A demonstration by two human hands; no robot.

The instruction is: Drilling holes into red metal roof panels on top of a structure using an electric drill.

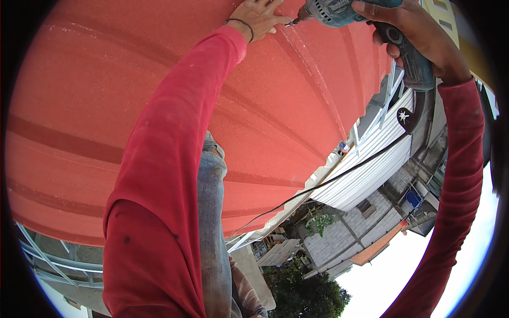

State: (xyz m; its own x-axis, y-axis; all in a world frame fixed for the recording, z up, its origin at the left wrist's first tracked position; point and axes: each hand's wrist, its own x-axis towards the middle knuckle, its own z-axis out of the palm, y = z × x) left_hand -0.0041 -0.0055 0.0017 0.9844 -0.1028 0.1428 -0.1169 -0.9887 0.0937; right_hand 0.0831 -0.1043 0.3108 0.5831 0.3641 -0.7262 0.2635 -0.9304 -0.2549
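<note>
A teal and black corded power screwdriver (pixel 334 11) is gripped in my right hand (pixel 419 33), with the fingers wrapped round its handle. Its nose points left at a spot on the red ribbed roof sheet (pixel 281 100). My left hand (pixel 258 17), with a dark band at the wrist, rests on the sheet at the upper middle. Its fingers are spread, and a fingertip lies right by the driver's tip. Whether a screw sits at that tip is too small to tell. A black power cord (pixel 339 176) trails from the handle down across the roof edge.
My knee in faded jeans (pixel 212 185) is on the sheet. The roof's edge drops off to the right and below. Beyond lie a white corrugated roof (pixel 366 177), a block wall (pixel 339 238) and a tree (pixel 307 291). Metal framing (pixel 63 265) shows at the lower left.
</note>
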